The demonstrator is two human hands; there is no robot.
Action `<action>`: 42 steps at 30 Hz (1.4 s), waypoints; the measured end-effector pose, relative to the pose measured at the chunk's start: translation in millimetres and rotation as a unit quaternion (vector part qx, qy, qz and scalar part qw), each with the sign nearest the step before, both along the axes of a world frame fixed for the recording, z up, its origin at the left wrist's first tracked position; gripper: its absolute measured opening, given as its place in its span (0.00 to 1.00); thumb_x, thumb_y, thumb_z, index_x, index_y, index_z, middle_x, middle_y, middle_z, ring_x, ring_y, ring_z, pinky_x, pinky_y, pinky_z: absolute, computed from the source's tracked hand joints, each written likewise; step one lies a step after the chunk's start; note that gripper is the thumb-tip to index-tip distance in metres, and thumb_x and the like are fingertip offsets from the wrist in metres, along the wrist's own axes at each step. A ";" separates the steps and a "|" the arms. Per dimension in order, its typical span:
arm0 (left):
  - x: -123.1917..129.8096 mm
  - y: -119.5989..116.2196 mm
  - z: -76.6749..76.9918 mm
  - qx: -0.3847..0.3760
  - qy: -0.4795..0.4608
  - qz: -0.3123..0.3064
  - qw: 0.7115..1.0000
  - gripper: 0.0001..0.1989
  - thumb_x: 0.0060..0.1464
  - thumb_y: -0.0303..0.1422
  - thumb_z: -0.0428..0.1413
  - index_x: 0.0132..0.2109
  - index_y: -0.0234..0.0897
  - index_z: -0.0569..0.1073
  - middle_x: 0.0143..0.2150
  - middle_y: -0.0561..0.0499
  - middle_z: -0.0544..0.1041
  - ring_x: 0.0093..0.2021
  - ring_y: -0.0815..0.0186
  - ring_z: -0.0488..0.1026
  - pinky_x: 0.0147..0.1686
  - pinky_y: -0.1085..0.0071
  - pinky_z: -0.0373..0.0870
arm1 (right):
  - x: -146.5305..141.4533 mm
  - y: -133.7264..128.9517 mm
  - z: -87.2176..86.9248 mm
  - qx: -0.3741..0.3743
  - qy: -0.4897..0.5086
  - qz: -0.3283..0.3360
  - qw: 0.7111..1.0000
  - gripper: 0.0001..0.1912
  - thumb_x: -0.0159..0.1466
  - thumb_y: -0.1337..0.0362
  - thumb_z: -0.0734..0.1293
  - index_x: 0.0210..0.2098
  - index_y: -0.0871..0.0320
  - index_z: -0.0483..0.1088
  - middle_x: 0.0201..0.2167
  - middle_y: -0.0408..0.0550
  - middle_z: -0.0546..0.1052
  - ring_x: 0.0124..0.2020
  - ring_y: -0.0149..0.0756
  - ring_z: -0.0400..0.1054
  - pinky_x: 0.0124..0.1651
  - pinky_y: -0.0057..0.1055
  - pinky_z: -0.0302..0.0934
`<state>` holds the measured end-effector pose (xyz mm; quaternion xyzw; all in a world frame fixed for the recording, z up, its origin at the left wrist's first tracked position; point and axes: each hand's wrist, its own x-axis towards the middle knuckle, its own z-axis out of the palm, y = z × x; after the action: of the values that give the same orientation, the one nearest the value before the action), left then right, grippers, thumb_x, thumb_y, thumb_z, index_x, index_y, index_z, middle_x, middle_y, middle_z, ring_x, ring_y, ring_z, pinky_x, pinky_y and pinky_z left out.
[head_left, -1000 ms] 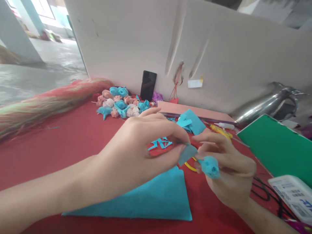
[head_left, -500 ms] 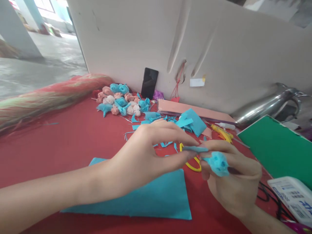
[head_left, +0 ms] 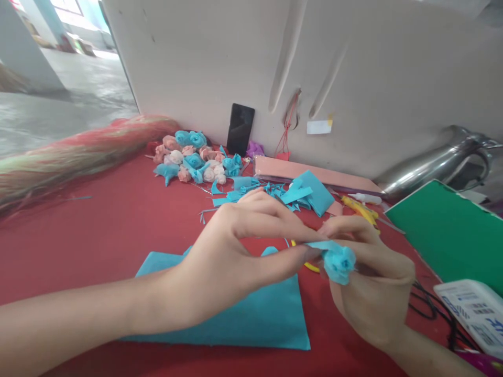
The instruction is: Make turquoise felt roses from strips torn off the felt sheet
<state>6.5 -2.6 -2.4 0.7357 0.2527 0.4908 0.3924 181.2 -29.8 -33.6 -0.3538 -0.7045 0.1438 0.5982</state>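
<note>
A small blue crepe paper flower (head_left: 338, 262), rolled like a rosebud, is held up above the table. My right hand (head_left: 371, 283) grips it from behind, its fingers curled about the base. My left hand (head_left: 236, 256) pinches a blue paper strip (head_left: 317, 245) that runs into the flower. Beneath my left hand lies a large blue paper sheet (head_left: 251, 324) on the red tabletop. Yellow-handled scissors (head_left: 312, 267) show only in part behind my fingers.
Finished paper flowers (head_left: 192, 159) are heaped at the back left, by an upright phone (head_left: 240, 128). Blue scraps (head_left: 236, 195) and a yellow glue gun (head_left: 359, 208) lie beyond my hands. A green board (head_left: 448, 235), a metal jug (head_left: 436, 162) and a white box (head_left: 471, 314) stand right.
My right hand has moved slightly left, bringing the flower up to my left fingertips. The strip, which stood apart in front of the flower, now lies against it.
</note>
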 end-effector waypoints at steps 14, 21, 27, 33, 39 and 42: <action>0.8 5.0 -3.2 -0.029 0.008 -0.001 1.000 0.05 0.50 0.28 0.59 0.32 0.39 0.81 0.27 0.53 0.78 0.32 0.65 0.71 0.37 0.67 0.68 | -5.4 4.0 -4.7 -0.064 0.043 0.033 0.996 0.18 0.56 0.76 0.69 0.34 0.42 0.79 0.36 0.41 0.71 0.25 0.28 0.62 0.23 0.28 0.60; 0.2 1.2 -2.2 0.054 0.037 0.017 0.998 0.07 0.51 0.25 0.57 0.33 0.38 0.80 0.24 0.54 0.75 0.31 0.67 0.70 0.44 0.65 0.66 | -5.4 4.5 -2.4 -0.064 0.042 0.043 0.996 0.16 0.56 0.76 0.69 0.33 0.45 0.79 0.33 0.40 0.72 0.25 0.26 0.65 0.23 0.25 0.62; 0.9 5.3 -1.3 0.031 0.021 0.025 0.999 0.07 0.50 0.24 0.57 0.31 0.39 0.80 0.22 0.56 0.73 0.29 0.69 0.68 0.39 0.69 0.68 | -4.8 2.6 -3.8 -0.051 0.045 0.021 0.997 0.17 0.55 0.78 0.70 0.31 0.46 0.78 0.30 0.39 0.73 0.27 0.28 0.67 0.23 0.24 0.62; 0.8 7.1 -1.7 -0.094 0.001 0.016 0.995 0.18 0.54 0.29 0.56 0.16 0.36 0.70 0.26 0.54 0.75 0.30 0.69 0.68 0.27 0.74 0.64 | -6.0 4.0 -7.7 -0.068 0.052 0.031 0.996 0.16 0.55 0.74 0.71 0.33 0.43 0.79 0.34 0.39 0.74 0.26 0.27 0.66 0.25 0.26 0.63; 0.4 3.3 -5.0 -0.100 -0.013 -0.027 0.995 0.10 0.54 0.28 0.57 0.26 0.38 0.77 0.28 0.54 0.74 0.29 0.70 0.67 0.31 0.73 0.66 | -5.0 4.8 -8.7 -0.088 0.062 0.063 0.992 0.16 0.57 0.72 0.71 0.36 0.42 0.78 0.38 0.41 0.76 0.25 0.28 0.65 0.26 0.28 0.64; 0.0 3.7 -6.6 -0.085 -0.017 -0.030 0.996 0.08 0.53 0.27 0.57 0.29 0.39 0.79 0.28 0.54 0.73 0.30 0.69 0.68 0.34 0.71 0.67 | -5.0 4.9 -8.2 -0.087 0.059 0.050 0.993 0.13 0.59 0.70 0.71 0.36 0.41 0.79 0.39 0.41 0.76 0.26 0.30 0.65 0.25 0.29 0.63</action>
<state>6.5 1.0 -9.0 0.6989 0.2647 0.4677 0.4719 176.2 -25.0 -41.9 -0.3596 -0.6698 0.2547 0.5977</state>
